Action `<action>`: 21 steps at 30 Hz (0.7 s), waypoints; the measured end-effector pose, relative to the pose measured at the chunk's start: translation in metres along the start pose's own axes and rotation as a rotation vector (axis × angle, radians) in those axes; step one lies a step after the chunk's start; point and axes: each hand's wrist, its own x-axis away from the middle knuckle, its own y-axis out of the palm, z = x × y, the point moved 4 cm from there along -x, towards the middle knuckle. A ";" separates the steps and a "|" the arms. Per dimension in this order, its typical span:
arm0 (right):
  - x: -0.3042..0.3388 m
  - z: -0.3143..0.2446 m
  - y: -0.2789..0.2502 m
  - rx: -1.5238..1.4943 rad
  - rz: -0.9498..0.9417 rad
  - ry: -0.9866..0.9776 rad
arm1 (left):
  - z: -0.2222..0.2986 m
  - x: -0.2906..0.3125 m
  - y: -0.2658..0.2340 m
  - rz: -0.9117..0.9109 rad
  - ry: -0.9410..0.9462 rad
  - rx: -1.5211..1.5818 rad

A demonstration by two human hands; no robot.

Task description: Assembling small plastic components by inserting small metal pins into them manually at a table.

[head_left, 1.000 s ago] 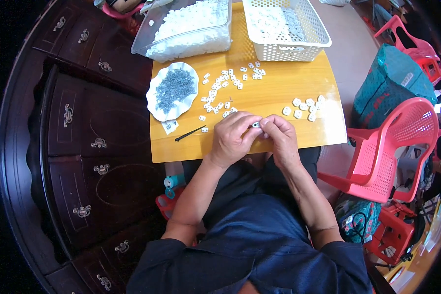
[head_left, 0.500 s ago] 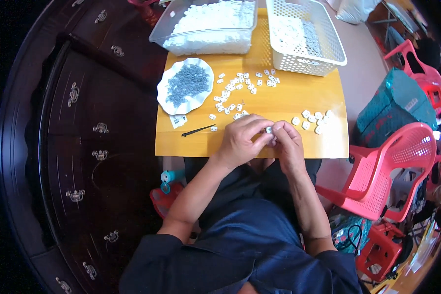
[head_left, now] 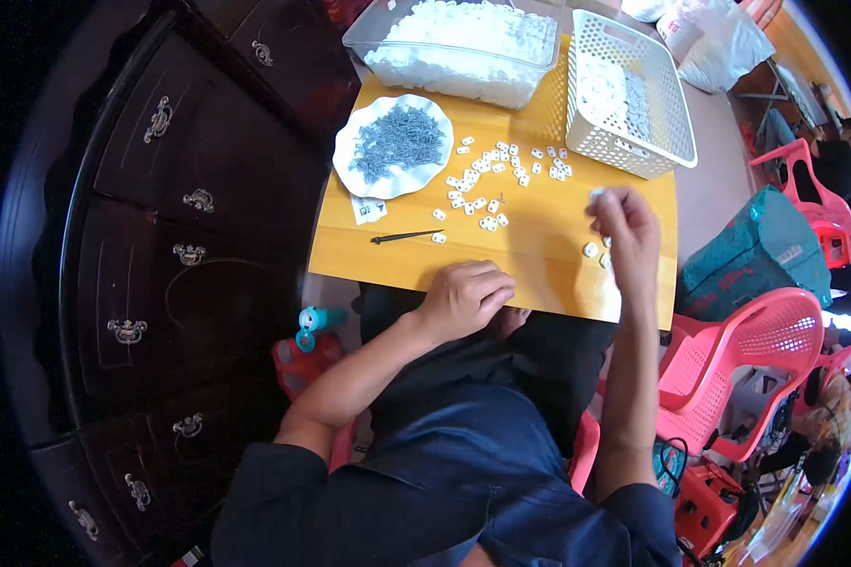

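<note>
My right hand [head_left: 631, 227] is over the right side of the yellow table [head_left: 548, 246], its fingertips pinched on a small white plastic piece [head_left: 596, 195]. Just below those fingers lie a few white pieces [head_left: 590, 249], partly hidden by the hand. Resting at the table's front edge, my left hand [head_left: 468, 295] has its fingers curled in; whatever they may hold is hidden. Farther in, several small white two-holed pieces [head_left: 471, 176] lie scattered. A thin black pointed tool [head_left: 407, 236] lies to the left, beside a single white piece [head_left: 439, 239].
A white scalloped plate [head_left: 350, 142] heaped with grey screws [head_left: 402, 142] stands at the left. Behind are a clear tub [head_left: 463, 59] of white pieces and a white perforated basket [head_left: 624, 151]. Dark drawers [head_left: 217, 246] flank the left; a pink chair [head_left: 728, 378] and teal bag [head_left: 756, 255] the right.
My hands have come apart. The right one moved right and away from me with a small white piece; the left stayed near the front edge. The whole view has tilted and shifted.
</note>
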 end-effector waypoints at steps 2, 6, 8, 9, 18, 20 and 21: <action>-0.039 -0.023 -0.018 0.281 0.060 -0.126 | 0.002 -0.001 0.001 0.011 -0.007 0.004; -0.092 -0.052 -0.039 0.687 0.191 -0.262 | 0.002 0.001 0.001 0.008 -0.026 0.006; -0.095 -0.055 -0.038 0.764 0.203 -0.254 | -0.001 0.004 0.001 0.024 0.010 0.012; -0.091 -0.052 -0.038 0.698 0.209 -0.284 | -0.002 0.005 0.002 0.029 0.044 0.017; -0.003 0.038 -0.101 0.359 0.560 -0.284 | 0.009 -0.004 0.000 -0.019 0.027 -0.014; 0.011 0.049 -0.120 0.382 0.586 -0.228 | 0.008 -0.007 0.004 -0.057 0.029 -0.084; 0.016 0.056 -0.129 0.394 0.593 -0.176 | 0.010 -0.012 0.010 -0.066 0.038 -0.077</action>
